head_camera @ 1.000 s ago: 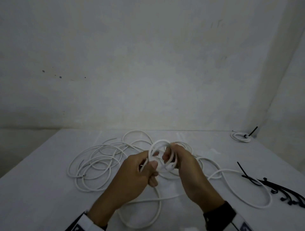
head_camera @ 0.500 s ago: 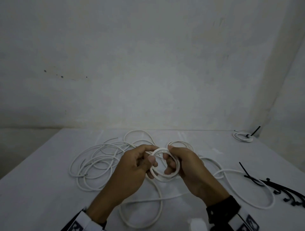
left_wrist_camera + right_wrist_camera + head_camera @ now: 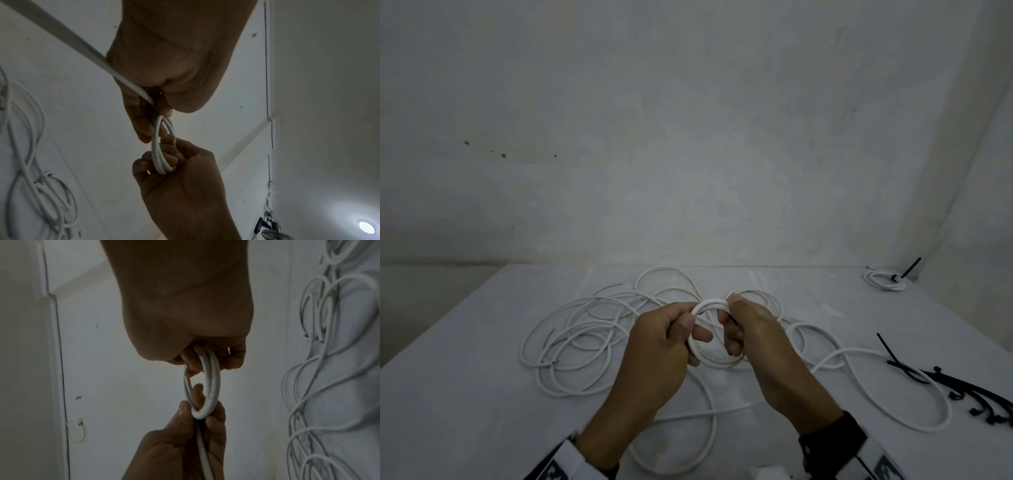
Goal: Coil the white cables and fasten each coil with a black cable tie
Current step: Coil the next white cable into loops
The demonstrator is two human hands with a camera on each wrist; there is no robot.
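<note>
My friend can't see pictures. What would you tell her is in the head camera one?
Two hands, the left hand and the right hand, hold a small coil of white cable above a white table. Loose white cable sprawls behind, black cable ties lie right, and one tied coil sits far right.

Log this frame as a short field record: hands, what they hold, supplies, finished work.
left hand: grips the small coil's left side
right hand: grips its right side
small coil: white, few turns, held above the table
loose cable: tangled, left of the hands
cable ties: black, unused, at right
tied coil: far right corner
</note>
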